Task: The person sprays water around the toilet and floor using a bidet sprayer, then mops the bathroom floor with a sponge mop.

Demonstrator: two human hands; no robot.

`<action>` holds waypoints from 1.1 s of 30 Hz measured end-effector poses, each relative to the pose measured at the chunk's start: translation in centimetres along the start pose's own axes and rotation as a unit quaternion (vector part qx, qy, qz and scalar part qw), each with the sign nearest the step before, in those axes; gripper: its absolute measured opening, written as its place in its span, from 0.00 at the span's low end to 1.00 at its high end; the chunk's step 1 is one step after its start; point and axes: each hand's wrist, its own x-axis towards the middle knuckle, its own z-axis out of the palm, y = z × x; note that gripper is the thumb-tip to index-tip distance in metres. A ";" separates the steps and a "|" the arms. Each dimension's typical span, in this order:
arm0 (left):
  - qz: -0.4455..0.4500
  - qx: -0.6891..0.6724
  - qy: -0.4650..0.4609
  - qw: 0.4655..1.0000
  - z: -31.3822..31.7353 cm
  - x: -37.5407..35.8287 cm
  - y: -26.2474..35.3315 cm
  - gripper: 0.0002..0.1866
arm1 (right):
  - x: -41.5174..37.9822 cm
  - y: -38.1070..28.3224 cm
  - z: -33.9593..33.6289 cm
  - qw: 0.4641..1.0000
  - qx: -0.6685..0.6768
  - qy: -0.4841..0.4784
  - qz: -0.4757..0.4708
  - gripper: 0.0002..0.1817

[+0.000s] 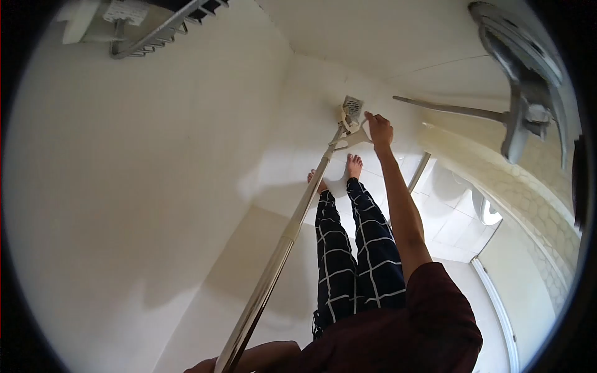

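A long shiny metal pole [281,246] runs from the bottom edge up to a pale plastic head [346,118] near the floor drain; it looks like a squeeze mop. My right hand [380,130] reaches down and is closed round the end of the pale squeeze lever [354,140] that branches off beside the mop head. Of my left hand [200,367] only a sliver shows at the bottom edge, next to the upper pole. Its fingers are out of sight, so its grip does not show. The mop's wiping part cannot be made out.
A square floor drain [352,106] lies in the corner, just ahead of my bare feet [354,165]. On the right wall sits a metal tap [528,112] with a long lever. At the upper left hangs a wire rack [155,38]. A toilet [485,208] stands at right.
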 end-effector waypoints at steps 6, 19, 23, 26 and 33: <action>-0.051 0.004 -0.030 0.998 1.1 -1.3 -0.8 0.20 | -6.3 -0.5 -0.5 0.981 -0.099 -0.007 -0.164 0.11; -0.058 -0.018 -0.110 0.992 2.9 8.4 5.3 0.17 | 3.7 -0.5 -4.2 0.940 0.233 -0.236 0.083 0.22; 0.259 -0.245 -0.084 0.930 4.3 8.4 1.3 0.16 | 3.9 -2.2 -3.3 0.983 0.160 -0.036 -0.080 0.26; 0.032 -0.001 -0.066 0.997 4.1 6.6 0.9 0.15 | -2.6 -7.1 -4.9 0.991 0.112 0.001 -0.075 0.26; -0.029 -0.050 -0.149 0.987 5.6 6.5 2.4 0.17 | -12.9 -10.7 -5.2 0.981 0.151 -0.032 -0.121 0.20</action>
